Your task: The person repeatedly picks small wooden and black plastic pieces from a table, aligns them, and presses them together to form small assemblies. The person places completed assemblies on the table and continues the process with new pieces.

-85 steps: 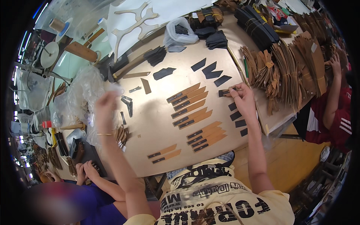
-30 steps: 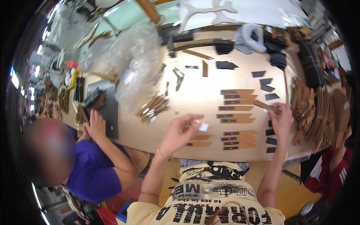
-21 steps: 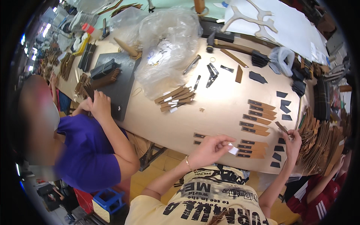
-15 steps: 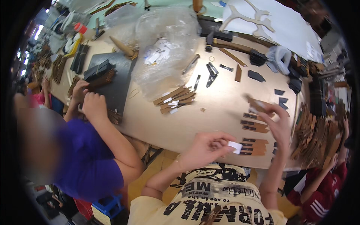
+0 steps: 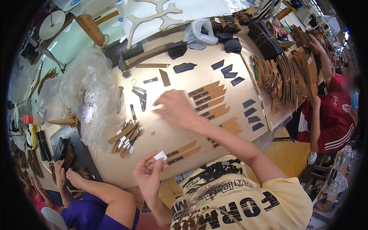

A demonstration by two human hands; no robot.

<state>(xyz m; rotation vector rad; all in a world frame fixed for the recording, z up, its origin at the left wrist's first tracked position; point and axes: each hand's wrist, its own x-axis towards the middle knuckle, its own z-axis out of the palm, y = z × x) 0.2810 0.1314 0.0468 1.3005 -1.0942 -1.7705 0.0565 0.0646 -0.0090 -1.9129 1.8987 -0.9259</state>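
Note:
My left hand [image 5: 148,170] is near the front table edge, its thumb and fingers closed on a small white slip [image 5: 161,156]. Just right of it lie two brown strips [image 5: 188,148] with dark pieces on their left ends. My right hand [image 5: 174,107] hangs over the middle of the table, smeared by motion, its fingers pointing left; no held thing can be made out. Small dark pieces [image 5: 142,100] with light marks lie beyond its fingertips. More brown strips with dark ends [image 5: 209,97] lie in rows right of it, partly hidden by my forearm.
A pile of brown strips with white tags [image 5: 124,138] lies left of centre, beside a clear plastic bag [image 5: 97,76]. A hammer [image 5: 147,57] lies at the back. Dark cut pieces [image 5: 251,112] and bundled strips [image 5: 285,78] are at right. Co-workers sit at both sides.
The view has swung to the right. My right hand has moved left across the table, and the brown strip it held no longer shows in it. My left hand keeps the white slip.

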